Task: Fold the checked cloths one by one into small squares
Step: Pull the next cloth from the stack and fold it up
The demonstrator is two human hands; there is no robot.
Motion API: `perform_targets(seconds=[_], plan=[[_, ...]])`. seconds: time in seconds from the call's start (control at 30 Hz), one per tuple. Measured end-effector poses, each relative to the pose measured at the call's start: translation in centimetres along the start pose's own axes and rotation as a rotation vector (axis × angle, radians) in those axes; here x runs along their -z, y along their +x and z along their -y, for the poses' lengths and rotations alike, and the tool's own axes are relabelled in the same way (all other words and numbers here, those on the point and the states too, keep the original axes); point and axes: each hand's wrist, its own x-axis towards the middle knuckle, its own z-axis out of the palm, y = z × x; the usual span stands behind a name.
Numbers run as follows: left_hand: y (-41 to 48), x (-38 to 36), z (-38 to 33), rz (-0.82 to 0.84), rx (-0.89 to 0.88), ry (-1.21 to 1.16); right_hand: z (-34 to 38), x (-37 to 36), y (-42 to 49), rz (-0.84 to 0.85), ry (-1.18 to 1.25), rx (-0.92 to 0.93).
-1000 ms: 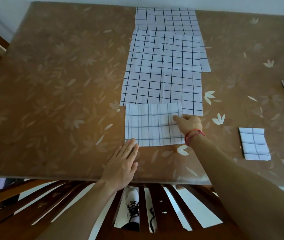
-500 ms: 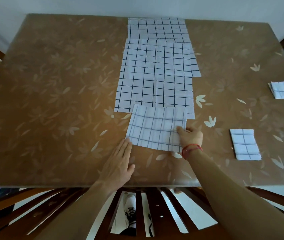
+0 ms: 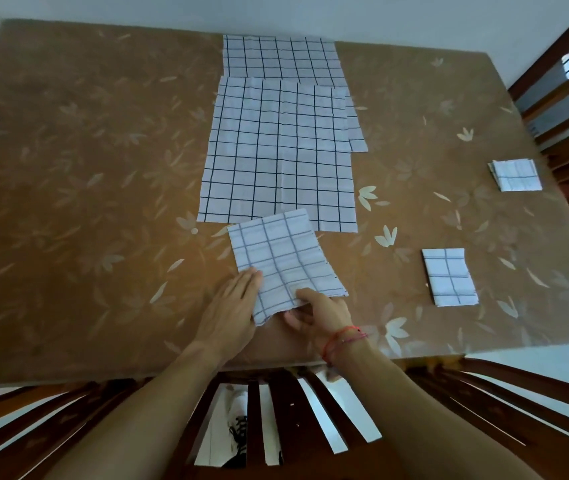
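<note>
1. Currently we've got the part-folded cloth (image 3: 286, 261) near the desk's (image 3: 68, 202) front edge, skewed, w/ its far edge overlapping a big flat cloth (image 3: 276, 150).
2. Our left hand (image 3: 232, 306) lies flat, fingers straight, tips on the cloth's left side.
3. Our right hand (image 3: 321, 313) pinches the near edge, thumb on top, lifting it a bit.
4. 2 folded squares sit to the right, well apart: near square (image 3: 451, 277) & far square (image 3: 516, 174).
</note>
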Motion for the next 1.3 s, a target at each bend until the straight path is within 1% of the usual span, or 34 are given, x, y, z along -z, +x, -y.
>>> perform_targets(seconds=[0.1, 0.2, 0.27, 0.33, 0.37, 0.43, 0.5, 0.57, 0.63, 0.67, 0.73, 0.87, 0.97, 1.03, 1.13, 1.17, 1.23, 1.3], plan=[[0.1, -0.1, 0.3, -0.006, 0.011, -0.005, -0.3, 0.9, -0.6, 0.125, -0.146, 0.031], [-0.1, -0.1, 0.6, 0.012, 0.013, -0.014, -0.5, 2.5, -0.6, 0.206, -0.400, 0.194], [-0.7, 0.0, 0.8, 0.029, -0.010, -0.024, -0.7, 3.9, -0.2, 0.165, -0.667, 0.355], [-1.3, 0.0, 1.1, 0.039, -0.034, -0.033, -0.6, 4.9, 0.2, 0.028, -0.988, 0.504], [-1.7, -0.1, 1.3, 0.042, -0.041, -0.037, -0.4, 5.3, 0.3, -0.049, -1.075, 0.574], [-2.3, -0.3, 1.6, 0.054, -0.054, -0.045, 0.0, 5.8, 0.6, -0.112, -1.075, 0.698], [-3.0, -0.4, 1.8, 0.067, -0.069, -0.052, 0.2, 5.9, 0.8, -0.113, -1.065, 0.755], [-3.7, -0.5, 2.0, 0.091, -0.088, -0.046, 0.1, 6.0, 0.6, -0.072, -1.143, 0.811], [-4.3, -0.7, 2.3, 0.099, -0.106, -0.029, 0.0, 6.1, 0.9, -0.003, -1.225, 0.941], [-4.6, -0.7, 2.5, 0.092, -0.110, -0.017, -0.2, 6.3, 1.3, 0.024, -1.254, 0.977], [-5.0, -0.7, 2.7, 0.064, -0.107, 0.008, -0.3, 6.5, 1.6, 0.050, -1.282, 0.977], [-5.2, -0.3, 2.8, -0.022, -0.061, 0.008, 0.0, 6.4, 1.5, 0.045, -1.233, 0.913], [-4.7, -0.3, 2.8, -0.102, -0.017, -0.071, 0.4, 6.0, 1.7, 0.022, -1.285, 0.849], [-4.2, -0.2, 2.6, -0.147, 0.043, -0.140, 0.7, 6.0, 2.2, 0.003, -1.310, 0.843], [-3.4, -0.2, 2.6, -0.223, 0.123, -0.193, 0.9, 5.8, 3.3, 0.033, -1.294, 0.845], [-3.1, 0.0, 2.5, -0.230, 0.143, -0.206, 1.0, 5.5, 3.4, 0.016, -1.298, 0.820], [-2.4, 0.3, 2.4, -0.218, 0.203, -0.204, 1.3, 4.8, 3.7, -0.069, -1.315, 0.766], [-1.8, 0.6, 2.5, -0.224, 0.268, -0.194, 1.6, 4.4, 4.1, -0.135, -1.285, 0.702]])
